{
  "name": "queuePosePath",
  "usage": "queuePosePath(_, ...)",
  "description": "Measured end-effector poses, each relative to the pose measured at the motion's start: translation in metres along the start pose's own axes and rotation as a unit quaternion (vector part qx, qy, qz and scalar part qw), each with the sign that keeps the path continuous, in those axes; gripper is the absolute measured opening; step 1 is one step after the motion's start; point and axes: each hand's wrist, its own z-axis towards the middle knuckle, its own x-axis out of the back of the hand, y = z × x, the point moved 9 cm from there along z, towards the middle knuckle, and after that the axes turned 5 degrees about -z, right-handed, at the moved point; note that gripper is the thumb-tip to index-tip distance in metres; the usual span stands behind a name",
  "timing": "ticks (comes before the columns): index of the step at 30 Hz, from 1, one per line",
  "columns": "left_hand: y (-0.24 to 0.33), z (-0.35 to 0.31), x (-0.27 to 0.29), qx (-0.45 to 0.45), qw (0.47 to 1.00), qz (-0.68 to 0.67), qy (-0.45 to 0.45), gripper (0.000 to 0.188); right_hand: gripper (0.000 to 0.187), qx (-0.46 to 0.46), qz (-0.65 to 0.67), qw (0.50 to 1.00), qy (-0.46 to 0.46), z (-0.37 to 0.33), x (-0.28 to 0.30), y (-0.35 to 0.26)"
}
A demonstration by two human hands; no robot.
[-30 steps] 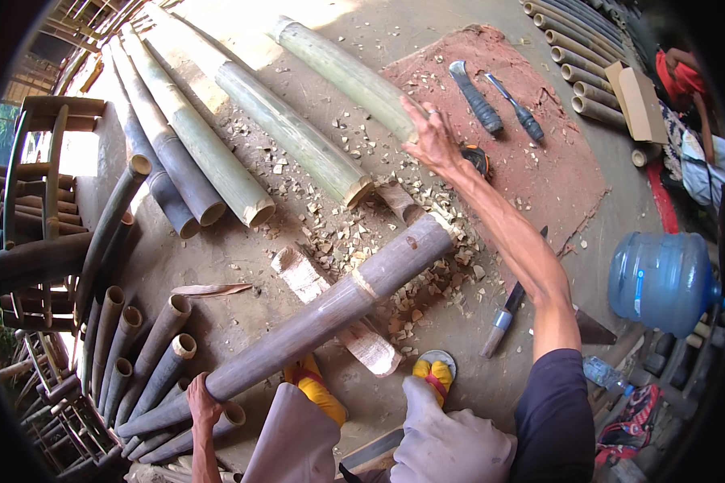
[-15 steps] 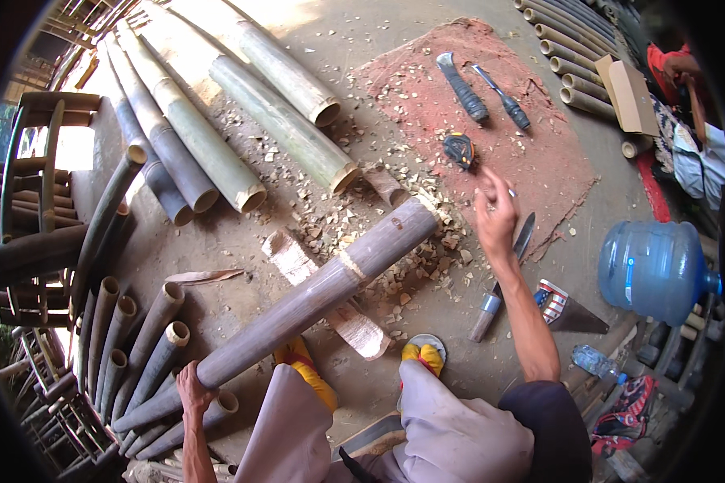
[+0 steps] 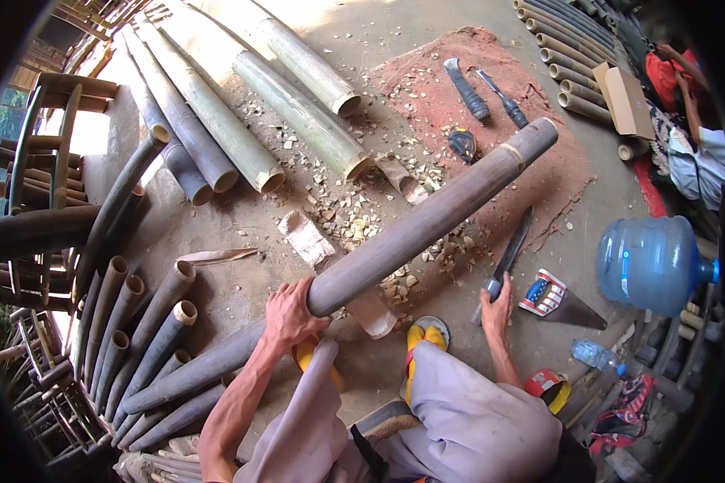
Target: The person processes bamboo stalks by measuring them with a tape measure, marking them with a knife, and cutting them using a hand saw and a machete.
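Note:
A long brown bamboo pole (image 3: 427, 233) slants across the middle, its far end over the red mat and its near end by my left knee. My left hand (image 3: 292, 315) is closed round the pole's lower half. My right hand (image 3: 497, 310) is closed on the handle of a long-bladed machete (image 3: 514, 248) lying to the right of the pole; the palm side is partly hidden. Under the pole lies a pale split bamboo piece (image 3: 308, 239). Just right of my right hand is a handsaw (image 3: 546, 296) with a red, white and blue handle.
On the red mat (image 3: 560, 189) lie a hatchet-like tool (image 3: 467, 88), a chisel-like tool (image 3: 503, 98) and a tape measure (image 3: 462, 145). Thick bamboo poles (image 3: 298, 109) lie ahead; shorter ones (image 3: 169, 294) lean at left. A blue water jug (image 3: 648, 264) lies at right. Wood chips (image 3: 354, 213) litter the floor.
The pole has moved forward and to the right. My left hand has shifted up and right with it. My right hand has come back from near the tape measure onto the machete's handle.

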Motion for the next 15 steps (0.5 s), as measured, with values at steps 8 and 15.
queuePosePath(8,0.019,0.007,0.000,-0.013,0.995,0.023,0.096,0.095,0.084,-0.069,0.013,0.997,-0.018,0.013,-0.006,0.003)
queuePosePath(15,-0.135,-0.104,0.033,0.117,0.981,0.118,0.101,0.080,0.076,-0.007,0.158,0.987,0.030,-0.016,0.003,-0.017)
